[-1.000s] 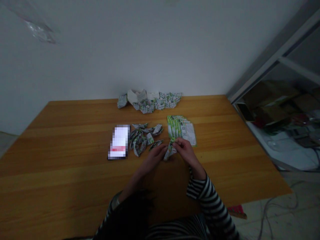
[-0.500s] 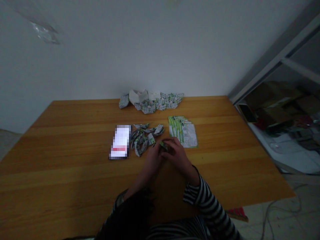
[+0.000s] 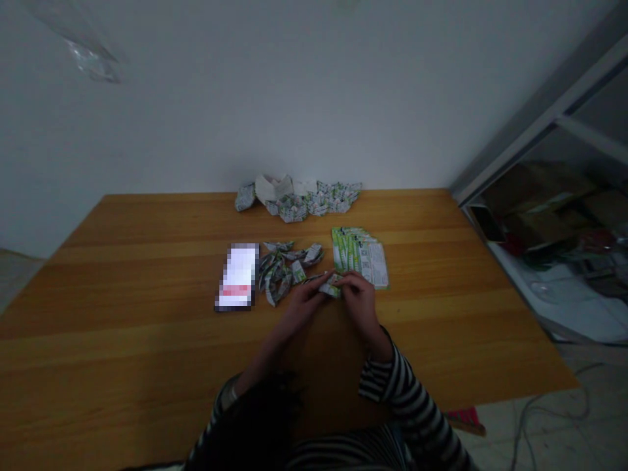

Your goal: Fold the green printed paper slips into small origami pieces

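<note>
Between my two hands is a piece of folded printed paper, green and white. My left hand pinches its left side, and my right hand pinches its right side. Just left of my hands lies a loose heap of folded paper strips with the same print. Beyond my right hand a fanned stack of green and white leaflets lies flat, its near edge partly behind my fingers.
A phone with a lit, blurred screen lies left of the heap. Along the wall at the table's back edge stand crumpled folded paper shapes. The wooden table ends at a shelf on the right.
My hands have moved slightly apart, and the right one has shifted right. More of the folded paper shows between them now. The view has shifted a little.
</note>
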A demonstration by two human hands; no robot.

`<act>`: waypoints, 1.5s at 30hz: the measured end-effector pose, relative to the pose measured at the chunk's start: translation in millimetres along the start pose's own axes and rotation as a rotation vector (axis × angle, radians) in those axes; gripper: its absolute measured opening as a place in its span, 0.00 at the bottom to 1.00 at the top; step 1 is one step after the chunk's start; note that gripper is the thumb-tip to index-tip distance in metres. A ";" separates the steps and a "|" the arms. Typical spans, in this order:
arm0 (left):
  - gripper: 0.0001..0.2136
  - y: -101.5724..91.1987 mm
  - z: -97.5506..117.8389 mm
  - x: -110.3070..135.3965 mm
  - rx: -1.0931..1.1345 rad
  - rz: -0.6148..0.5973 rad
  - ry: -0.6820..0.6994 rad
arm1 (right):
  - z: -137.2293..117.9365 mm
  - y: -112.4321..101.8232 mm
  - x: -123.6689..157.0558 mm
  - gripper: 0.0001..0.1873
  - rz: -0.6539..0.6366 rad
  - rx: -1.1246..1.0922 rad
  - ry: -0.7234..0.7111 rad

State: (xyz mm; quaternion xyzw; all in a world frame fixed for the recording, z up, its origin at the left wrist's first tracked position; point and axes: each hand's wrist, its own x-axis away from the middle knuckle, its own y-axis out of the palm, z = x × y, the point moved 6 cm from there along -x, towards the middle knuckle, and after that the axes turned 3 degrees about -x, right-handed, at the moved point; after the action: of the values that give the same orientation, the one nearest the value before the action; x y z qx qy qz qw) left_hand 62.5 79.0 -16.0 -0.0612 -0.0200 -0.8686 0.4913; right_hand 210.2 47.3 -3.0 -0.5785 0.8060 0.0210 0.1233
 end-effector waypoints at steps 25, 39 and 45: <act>0.14 -17.5 7.1 -3.2 -0.180 0.168 -0.009 | 13.7 9.9 1.2 0.08 -0.061 -0.259 0.218; 0.12 -21.8 6.2 -2.6 -0.216 0.290 0.046 | 16.5 18.4 4.5 0.13 -0.109 -0.166 0.210; 0.09 -26.1 8.8 -0.5 -0.238 0.369 0.075 | 23.1 27.8 9.2 0.24 -0.239 -0.214 0.276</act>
State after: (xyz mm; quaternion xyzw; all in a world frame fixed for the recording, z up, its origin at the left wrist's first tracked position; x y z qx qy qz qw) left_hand 41.2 93.8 -6.7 -0.0888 0.1125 -0.7619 0.6316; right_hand 185.4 52.0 -30.4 -0.6771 0.7342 0.0124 -0.0486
